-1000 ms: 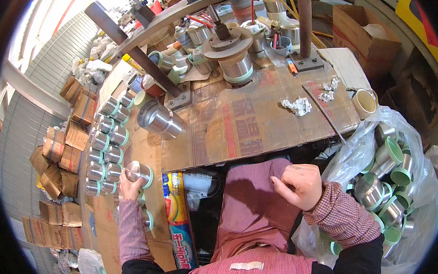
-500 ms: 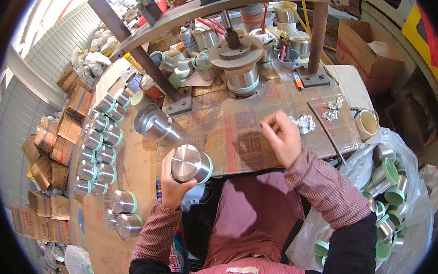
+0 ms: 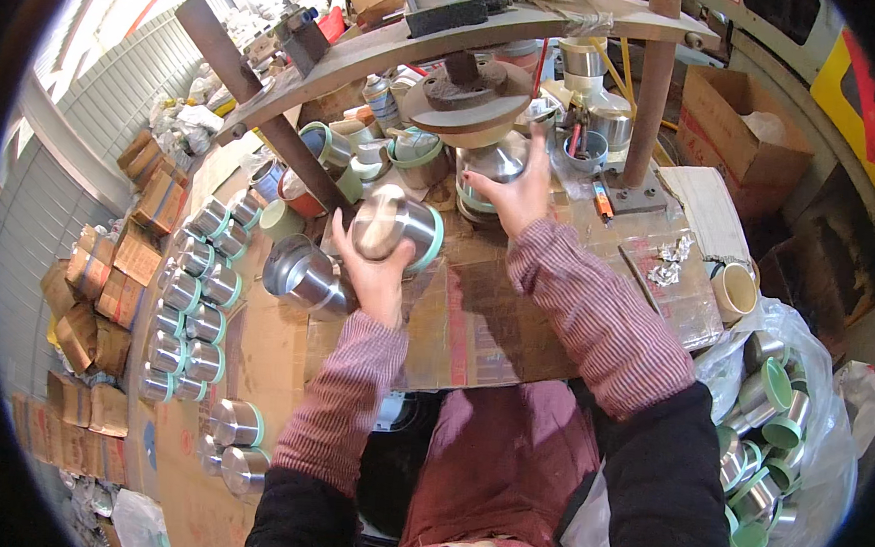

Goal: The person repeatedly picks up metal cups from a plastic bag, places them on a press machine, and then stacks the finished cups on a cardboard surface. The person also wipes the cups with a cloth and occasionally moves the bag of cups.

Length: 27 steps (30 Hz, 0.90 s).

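Steel cup (image 3: 396, 229) lies sideways in the left hand (image 3: 373, 273)

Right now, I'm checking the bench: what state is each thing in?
Left hand: gripping a steel cup
Right hand: gripping another steel cup, below the disc
Plastic bag: open, cups inside
Cardboard box: open
Silver container: mouth open
Foil: crumpled
Left-side cups: in rows

A cardboard-covered bench (image 3: 483, 352) carries a rod (image 3: 639, 276) and crumpled foil (image 3: 667, 274) on the right, tubs (image 3: 419, 162) toward the far side and a steel canister (image 3: 309, 274) at left. Farther left, on a brown surface (image 3: 269, 328), sit two rows of cups (image 3: 184, 290), with a small cluster nearer.
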Each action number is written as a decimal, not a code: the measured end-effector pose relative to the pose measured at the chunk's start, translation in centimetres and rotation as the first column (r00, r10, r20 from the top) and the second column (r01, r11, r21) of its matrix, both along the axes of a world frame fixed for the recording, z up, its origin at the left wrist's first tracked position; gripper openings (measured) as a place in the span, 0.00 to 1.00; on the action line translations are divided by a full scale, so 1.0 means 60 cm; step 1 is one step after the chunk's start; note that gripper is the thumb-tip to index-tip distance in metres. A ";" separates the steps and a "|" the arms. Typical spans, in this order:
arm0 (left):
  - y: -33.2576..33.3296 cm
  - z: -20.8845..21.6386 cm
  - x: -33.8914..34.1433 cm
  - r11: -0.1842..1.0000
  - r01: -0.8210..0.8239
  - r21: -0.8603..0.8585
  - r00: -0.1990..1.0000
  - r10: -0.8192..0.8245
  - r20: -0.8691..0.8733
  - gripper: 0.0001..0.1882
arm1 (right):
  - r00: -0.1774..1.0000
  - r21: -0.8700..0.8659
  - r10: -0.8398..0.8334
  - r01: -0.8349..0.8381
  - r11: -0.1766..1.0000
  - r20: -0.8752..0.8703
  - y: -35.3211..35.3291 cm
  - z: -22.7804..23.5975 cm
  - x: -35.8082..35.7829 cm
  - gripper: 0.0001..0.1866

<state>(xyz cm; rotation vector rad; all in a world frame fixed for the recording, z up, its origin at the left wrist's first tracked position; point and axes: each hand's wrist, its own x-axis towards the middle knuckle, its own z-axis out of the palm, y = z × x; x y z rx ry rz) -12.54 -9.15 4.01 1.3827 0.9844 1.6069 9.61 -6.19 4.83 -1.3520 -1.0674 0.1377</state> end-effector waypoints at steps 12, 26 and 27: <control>0.154 -0.057 0.206 0.965 0.261 0.017 0.941 -0.250 -0.228 0.66 | 0.875 -0.102 0.304 -0.366 0.925 -0.377 -0.400 0.033 0.029 0.61; -0.196 -0.030 0.055 0.601 0.700 0.386 0.532 -0.078 -0.843 0.44 | 0.845 -0.232 0.400 -0.494 0.838 -0.356 -0.428 -0.018 -0.007 0.54; -0.194 -0.034 0.058 0.635 0.667 0.389 0.560 -0.084 -0.824 0.43 | 0.835 -0.191 0.421 -0.506 0.841 -0.355 -0.426 -0.021 -0.004 0.47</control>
